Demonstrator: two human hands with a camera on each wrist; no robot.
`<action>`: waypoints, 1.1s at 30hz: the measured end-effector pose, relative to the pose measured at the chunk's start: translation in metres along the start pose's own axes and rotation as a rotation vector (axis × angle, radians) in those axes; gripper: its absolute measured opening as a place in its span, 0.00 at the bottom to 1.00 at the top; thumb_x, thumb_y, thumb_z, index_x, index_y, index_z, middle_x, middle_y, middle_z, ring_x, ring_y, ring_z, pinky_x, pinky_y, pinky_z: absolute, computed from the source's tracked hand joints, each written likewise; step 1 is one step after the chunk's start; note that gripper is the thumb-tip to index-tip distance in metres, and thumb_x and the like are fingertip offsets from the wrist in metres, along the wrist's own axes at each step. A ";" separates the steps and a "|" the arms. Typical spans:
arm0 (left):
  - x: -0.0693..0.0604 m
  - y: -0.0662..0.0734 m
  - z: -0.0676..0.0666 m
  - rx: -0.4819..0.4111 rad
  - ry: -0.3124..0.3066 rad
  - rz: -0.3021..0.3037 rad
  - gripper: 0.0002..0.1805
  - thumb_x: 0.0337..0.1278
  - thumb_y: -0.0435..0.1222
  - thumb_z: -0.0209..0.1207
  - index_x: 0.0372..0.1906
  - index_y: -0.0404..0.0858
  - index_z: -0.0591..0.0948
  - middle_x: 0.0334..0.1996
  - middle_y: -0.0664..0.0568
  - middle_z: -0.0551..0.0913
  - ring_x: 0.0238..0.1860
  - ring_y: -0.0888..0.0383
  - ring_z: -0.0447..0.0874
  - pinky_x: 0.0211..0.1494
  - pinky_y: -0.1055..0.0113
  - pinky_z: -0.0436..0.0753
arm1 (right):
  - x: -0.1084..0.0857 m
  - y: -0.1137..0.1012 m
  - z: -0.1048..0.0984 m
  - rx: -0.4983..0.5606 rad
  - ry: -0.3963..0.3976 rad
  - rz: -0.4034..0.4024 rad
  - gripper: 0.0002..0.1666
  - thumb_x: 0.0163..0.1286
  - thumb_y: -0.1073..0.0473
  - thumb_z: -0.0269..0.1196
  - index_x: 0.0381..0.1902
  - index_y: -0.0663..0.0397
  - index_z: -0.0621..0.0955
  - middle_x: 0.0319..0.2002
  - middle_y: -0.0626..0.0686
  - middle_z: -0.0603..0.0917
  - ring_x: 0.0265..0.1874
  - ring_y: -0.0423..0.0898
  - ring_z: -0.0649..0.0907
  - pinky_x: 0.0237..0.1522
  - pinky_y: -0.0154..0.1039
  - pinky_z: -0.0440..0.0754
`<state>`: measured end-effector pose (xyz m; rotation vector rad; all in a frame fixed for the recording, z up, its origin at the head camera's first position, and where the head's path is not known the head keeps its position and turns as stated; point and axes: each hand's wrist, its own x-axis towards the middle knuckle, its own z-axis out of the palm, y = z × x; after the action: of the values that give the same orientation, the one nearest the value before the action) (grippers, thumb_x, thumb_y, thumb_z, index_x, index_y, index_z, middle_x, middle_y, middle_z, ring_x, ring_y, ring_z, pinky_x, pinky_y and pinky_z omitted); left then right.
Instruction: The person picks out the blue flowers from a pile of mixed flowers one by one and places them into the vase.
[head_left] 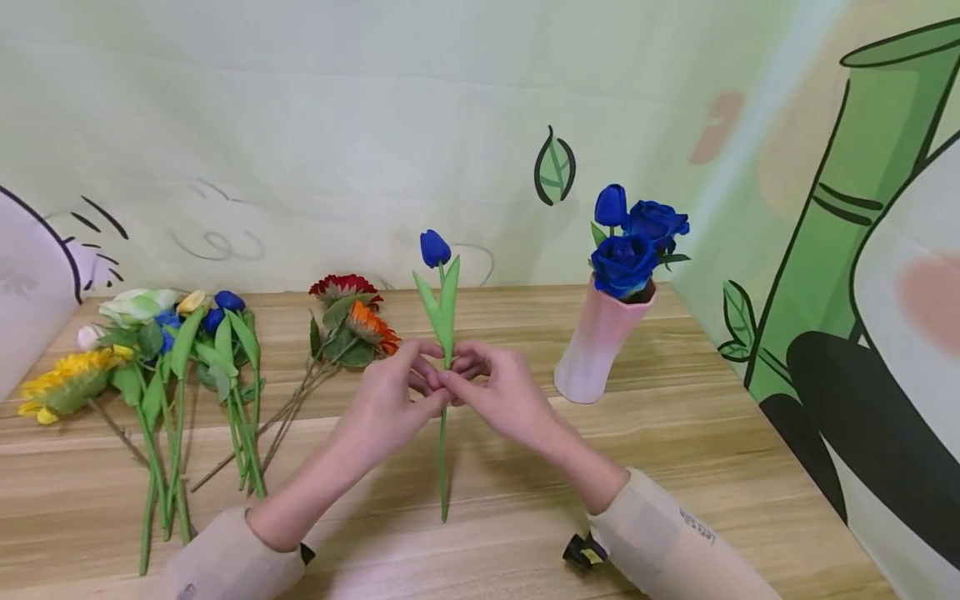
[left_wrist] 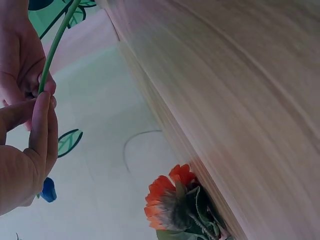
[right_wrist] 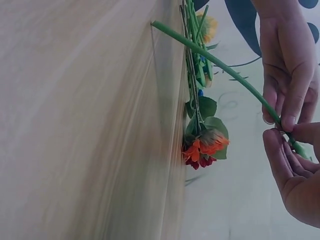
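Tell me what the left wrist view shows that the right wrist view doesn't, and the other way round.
Only the left wrist view shows the blue bloom of the held tulip and a green leaf drawing on the backdrop.

Only the right wrist view shows the tulip's lower tip, a yellow flower and a red flower.

Both show the left hand, right hand, orange flower and wooden table.

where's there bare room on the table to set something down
The table is bare right of the vase, out to its right edge, and behind the held blue tulip, between the vase and the orange flower. It's crowded on the left, where the sunflower, white flower and other stems lie bunched.
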<state>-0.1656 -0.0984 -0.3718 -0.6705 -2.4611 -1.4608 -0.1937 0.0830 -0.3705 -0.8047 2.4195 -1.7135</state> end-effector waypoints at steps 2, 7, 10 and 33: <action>0.000 0.000 0.001 -0.002 0.007 0.012 0.20 0.56 0.22 0.69 0.53 0.29 0.77 0.32 0.48 0.85 0.33 0.56 0.88 0.32 0.67 0.86 | 0.000 0.001 0.000 0.018 0.019 0.001 0.14 0.72 0.68 0.67 0.52 0.68 0.82 0.37 0.56 0.87 0.36 0.48 0.88 0.36 0.41 0.88; 0.001 0.001 0.003 -0.001 0.016 0.017 0.22 0.55 0.21 0.70 0.54 0.29 0.77 0.32 0.48 0.85 0.33 0.56 0.88 0.32 0.68 0.86 | 0.000 0.001 0.000 0.017 0.057 -0.021 0.12 0.70 0.70 0.68 0.49 0.69 0.83 0.36 0.57 0.87 0.37 0.48 0.88 0.36 0.41 0.89; 0.001 0.002 0.003 0.005 0.021 0.010 0.22 0.55 0.22 0.71 0.54 0.29 0.77 0.31 0.49 0.85 0.33 0.57 0.88 0.32 0.68 0.86 | 0.000 0.001 -0.002 -0.019 0.068 -0.035 0.12 0.69 0.69 0.68 0.49 0.70 0.83 0.35 0.56 0.87 0.37 0.48 0.87 0.36 0.40 0.88; -0.007 -0.010 -0.012 0.124 -0.047 -0.012 0.07 0.61 0.30 0.70 0.42 0.37 0.85 0.33 0.55 0.85 0.36 0.61 0.83 0.37 0.66 0.85 | -0.004 -0.016 -0.032 -0.214 0.131 -0.128 0.11 0.68 0.65 0.71 0.48 0.60 0.86 0.34 0.49 0.87 0.36 0.43 0.86 0.35 0.39 0.87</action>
<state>-0.1652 -0.1148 -0.3758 -0.6743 -2.5700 -1.2981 -0.1956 0.1081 -0.3454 -0.9167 2.7320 -1.6145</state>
